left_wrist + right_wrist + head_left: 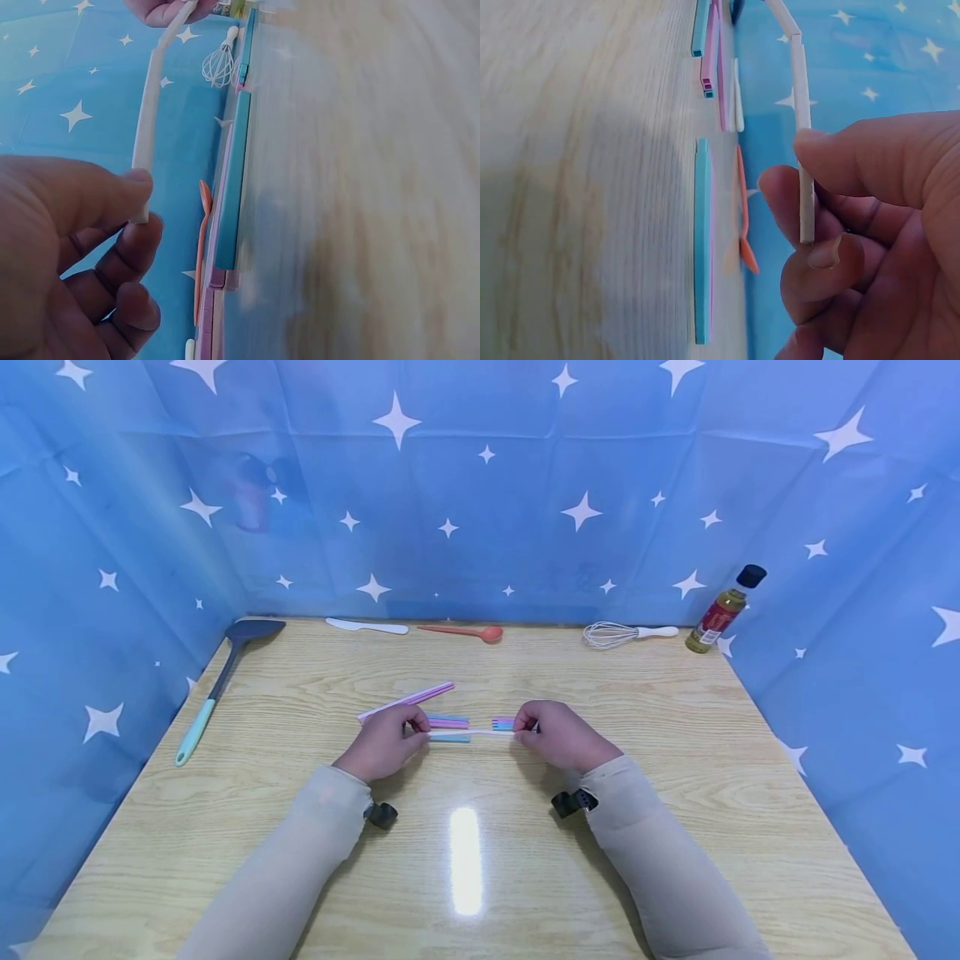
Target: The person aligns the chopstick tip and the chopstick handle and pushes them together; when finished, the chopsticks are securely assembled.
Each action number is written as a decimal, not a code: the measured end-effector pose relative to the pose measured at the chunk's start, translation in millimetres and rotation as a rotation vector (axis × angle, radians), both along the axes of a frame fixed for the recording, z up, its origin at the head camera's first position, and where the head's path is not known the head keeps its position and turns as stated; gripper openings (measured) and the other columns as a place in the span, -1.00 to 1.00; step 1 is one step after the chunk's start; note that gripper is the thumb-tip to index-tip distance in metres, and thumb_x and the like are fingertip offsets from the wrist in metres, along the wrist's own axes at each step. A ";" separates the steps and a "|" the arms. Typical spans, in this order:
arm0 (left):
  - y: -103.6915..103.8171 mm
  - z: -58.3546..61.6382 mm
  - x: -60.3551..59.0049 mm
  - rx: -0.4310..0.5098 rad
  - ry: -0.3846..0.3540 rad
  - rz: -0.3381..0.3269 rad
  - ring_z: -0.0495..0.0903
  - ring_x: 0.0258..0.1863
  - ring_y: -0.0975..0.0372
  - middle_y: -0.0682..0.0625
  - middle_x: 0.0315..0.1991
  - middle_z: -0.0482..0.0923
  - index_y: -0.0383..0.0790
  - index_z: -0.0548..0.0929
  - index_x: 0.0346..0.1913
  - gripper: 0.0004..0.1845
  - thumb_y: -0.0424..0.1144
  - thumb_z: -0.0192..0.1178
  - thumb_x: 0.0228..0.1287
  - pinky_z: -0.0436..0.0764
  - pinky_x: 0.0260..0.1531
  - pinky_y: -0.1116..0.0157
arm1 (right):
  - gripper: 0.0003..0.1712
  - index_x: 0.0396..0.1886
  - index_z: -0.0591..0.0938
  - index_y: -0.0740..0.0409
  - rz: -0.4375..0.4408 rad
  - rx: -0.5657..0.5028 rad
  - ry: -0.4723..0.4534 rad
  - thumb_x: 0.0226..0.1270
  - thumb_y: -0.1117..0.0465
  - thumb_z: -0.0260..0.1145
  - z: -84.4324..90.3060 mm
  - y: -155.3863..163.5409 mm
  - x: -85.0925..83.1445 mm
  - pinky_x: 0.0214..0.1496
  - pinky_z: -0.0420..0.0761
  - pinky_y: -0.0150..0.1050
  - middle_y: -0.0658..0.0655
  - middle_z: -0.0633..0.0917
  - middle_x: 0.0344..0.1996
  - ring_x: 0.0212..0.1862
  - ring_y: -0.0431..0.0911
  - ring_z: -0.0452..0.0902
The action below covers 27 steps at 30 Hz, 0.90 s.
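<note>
A thin white stick point(480, 732) stretches between the two hands, raised above the table. Thumb and fingers of the left hand point(382, 743) pinch its left end; the right hand point(562, 735) pinches the right end likewise. Both wrist views show a kink in the white stick point(148, 112), where two straight lengths meet at an angle. Below and behind it lie slim square-section sticks: a blue stick point(453, 739), pink sticks point(450, 724) and a short-looking group point(502, 723) partly hidden by the right hand. Some ends look hollow in the right wrist view.
Farther left, pink and white sticks point(412, 697) lie slantwise. Along the back edge are a white knife point(367, 626), an orange spoon point(465, 631), a whisk point(622, 634) and a bottle point(720, 614). A spatula point(217, 685) lies at the left edge. A blue star-patterned curtain point(480, 510) surrounds the table.
</note>
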State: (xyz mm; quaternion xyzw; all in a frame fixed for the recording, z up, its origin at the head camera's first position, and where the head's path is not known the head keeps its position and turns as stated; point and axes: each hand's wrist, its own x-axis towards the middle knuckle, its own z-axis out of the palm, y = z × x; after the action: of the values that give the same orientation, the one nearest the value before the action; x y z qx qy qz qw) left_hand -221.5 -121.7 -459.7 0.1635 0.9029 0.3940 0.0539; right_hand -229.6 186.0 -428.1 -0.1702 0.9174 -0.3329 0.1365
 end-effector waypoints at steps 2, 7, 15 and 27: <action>-0.2 0.9 0.6 0.008 -0.002 -0.001 0.37 -0.47 0.23 0.02 -0.21 0.64 -0.20 0.67 -0.16 -0.94 -0.29 0.33 0.46 0.45 -0.33 0.26 | -0.89 -0.29 0.64 0.07 0.001 -0.003 0.007 0.50 0.31 0.33 0.0 0.5 -0.5 -0.37 0.46 -0.19 0.06 0.63 -0.35 -0.43 -0.08 0.42; -0.2 2.0 1.0 0.019 0.010 0.005 0.38 -0.45 0.22 0.03 -0.27 0.61 -0.22 0.69 -0.15 -0.95 -0.30 0.31 0.46 0.44 -0.36 0.26 | -0.91 -0.26 0.65 0.09 0.003 -0.019 0.011 0.52 0.30 0.31 1.3 -0.1 -0.7 -0.38 0.47 -0.19 0.07 0.63 -0.35 -0.45 -0.09 0.42; 0.5 4.3 2.0 0.038 0.030 0.016 0.39 -0.46 0.20 0.02 -0.38 0.51 -0.20 0.68 -0.16 -0.96 -0.29 0.29 0.48 0.41 -0.38 0.26 | -0.89 -0.13 0.73 0.17 0.006 -0.041 0.041 0.55 0.27 0.29 1.2 0.9 -2.5 -0.33 0.49 -0.19 0.04 0.65 -0.34 -0.41 -0.10 0.43; 3.0 5.5 3.6 0.132 0.116 0.062 0.42 -0.24 0.13 -0.03 -0.21 0.55 -0.19 0.65 -0.14 -0.94 -0.28 0.26 0.54 0.42 -0.23 0.18 | -0.94 -0.12 0.72 0.12 -0.055 -0.172 0.117 0.53 0.25 0.34 1.0 0.0 -1.1 -0.38 0.43 -0.24 0.06 0.60 -0.38 -0.44 -0.07 0.36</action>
State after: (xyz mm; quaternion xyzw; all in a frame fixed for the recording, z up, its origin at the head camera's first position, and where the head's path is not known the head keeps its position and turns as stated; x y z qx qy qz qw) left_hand -217.9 -118.7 -454.2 0.1612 0.8811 0.4441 -0.0217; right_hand -230.7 186.0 -427.1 -0.1750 0.8962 -0.4034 0.0586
